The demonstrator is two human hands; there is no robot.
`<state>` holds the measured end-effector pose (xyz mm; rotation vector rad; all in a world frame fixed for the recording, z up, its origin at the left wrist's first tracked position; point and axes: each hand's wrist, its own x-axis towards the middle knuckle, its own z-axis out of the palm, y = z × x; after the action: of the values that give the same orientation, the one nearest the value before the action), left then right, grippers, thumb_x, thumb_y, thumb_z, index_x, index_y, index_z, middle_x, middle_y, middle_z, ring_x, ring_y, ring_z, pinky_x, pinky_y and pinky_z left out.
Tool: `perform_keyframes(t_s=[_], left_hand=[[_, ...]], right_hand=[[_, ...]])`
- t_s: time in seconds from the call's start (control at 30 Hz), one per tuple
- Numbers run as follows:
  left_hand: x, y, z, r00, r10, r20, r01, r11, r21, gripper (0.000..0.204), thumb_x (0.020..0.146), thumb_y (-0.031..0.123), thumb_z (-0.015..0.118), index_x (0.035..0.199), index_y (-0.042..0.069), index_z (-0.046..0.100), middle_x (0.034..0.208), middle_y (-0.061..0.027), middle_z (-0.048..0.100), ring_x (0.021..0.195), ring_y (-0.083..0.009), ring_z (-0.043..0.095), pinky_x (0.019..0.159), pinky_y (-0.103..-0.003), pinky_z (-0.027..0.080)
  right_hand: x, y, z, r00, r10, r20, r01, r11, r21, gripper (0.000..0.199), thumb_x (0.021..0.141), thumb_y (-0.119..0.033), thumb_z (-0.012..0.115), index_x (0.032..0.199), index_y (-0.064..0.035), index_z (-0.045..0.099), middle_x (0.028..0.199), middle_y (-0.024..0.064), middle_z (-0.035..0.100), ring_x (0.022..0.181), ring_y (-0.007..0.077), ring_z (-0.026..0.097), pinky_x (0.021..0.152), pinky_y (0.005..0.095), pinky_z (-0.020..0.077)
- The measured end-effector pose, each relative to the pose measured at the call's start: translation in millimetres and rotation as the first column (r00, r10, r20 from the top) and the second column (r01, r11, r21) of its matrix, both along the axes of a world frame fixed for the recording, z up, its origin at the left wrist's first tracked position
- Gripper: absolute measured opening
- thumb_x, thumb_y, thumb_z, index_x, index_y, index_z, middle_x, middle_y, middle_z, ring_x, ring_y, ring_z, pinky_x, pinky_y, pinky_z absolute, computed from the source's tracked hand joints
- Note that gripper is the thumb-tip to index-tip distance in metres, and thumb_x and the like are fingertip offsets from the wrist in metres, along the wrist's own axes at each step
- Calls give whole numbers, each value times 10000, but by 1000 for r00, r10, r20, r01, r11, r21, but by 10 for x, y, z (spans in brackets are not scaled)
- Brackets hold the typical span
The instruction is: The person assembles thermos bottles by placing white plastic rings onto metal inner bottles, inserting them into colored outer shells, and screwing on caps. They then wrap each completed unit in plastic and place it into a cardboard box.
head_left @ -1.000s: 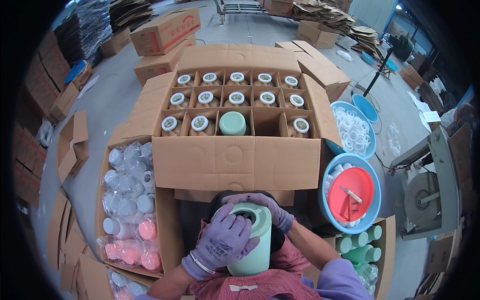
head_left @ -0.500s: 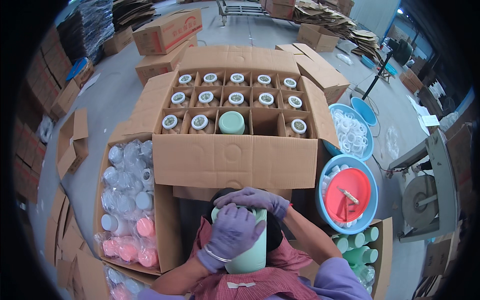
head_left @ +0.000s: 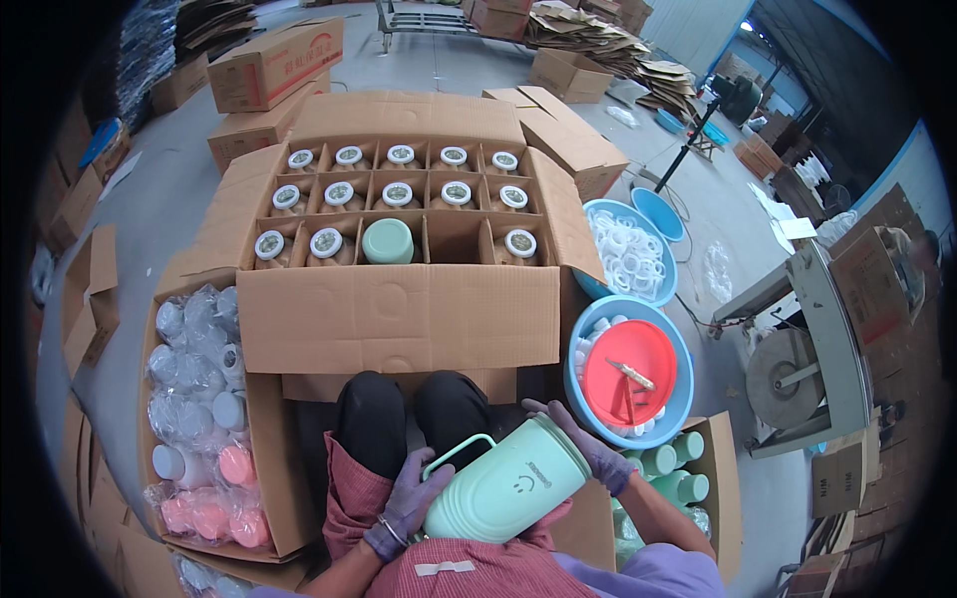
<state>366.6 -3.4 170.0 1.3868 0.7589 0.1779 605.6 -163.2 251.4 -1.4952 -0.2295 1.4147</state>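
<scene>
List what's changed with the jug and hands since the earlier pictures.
The green jug has tipped from upright to slanting, rimmed end to the right, its handle now showing. The left hand has let go of the top and holds it beside the handle; the right hand has moved right, against the rimmed end. The bottles in the divided carton stayed put.

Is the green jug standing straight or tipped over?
Tipped: the green jug slants between the left hand and right hand, its smiley-face side facing up.
</scene>
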Motion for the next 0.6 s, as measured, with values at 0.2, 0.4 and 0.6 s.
perform_keyframes(t_s=[0.2, 0.4, 0.6], left_hand=[[-176, 291, -66, 960, -281, 0, 246, 838, -487, 377, 955, 346, 588, 1137, 22, 655, 894, -42, 678, 789, -113, 635, 731, -254, 496], [-128, 249, -64, 960, -164, 229, 255, 849, -463, 409, 1006, 357, 495, 1210, 25, 620, 1010, -60, 691, 888, -123, 643, 787, -293, 534], [26, 335, 905, 930, -234, 285, -119, 543, 831, 190, 848, 131, 664, 1010, 55, 728, 1066, -81, 725, 1053, -237, 672, 1007, -376, 444]], right_hand=[[-333, 454, 613, 382, 212, 900, -745, 647, 164, 551, 837, -349, 549, 1347, -146, 502, 1338, 149, 483, 1294, 346, 398, 1089, 463, 289], [-757, 793, 1165, 77, -32, 997, -968, 237, 82, 664, 739, -536, 663, 1268, -148, 560, 1339, 125, 494, 1263, 377, 427, 1022, 563, 323], [-110, 504, 508, 956, -195, -217, 194, 981, -28, 536, 998, -484, 459, 1323, -59, 438, 1164, 114, 583, 1093, 225, 579, 963, 350, 479]])
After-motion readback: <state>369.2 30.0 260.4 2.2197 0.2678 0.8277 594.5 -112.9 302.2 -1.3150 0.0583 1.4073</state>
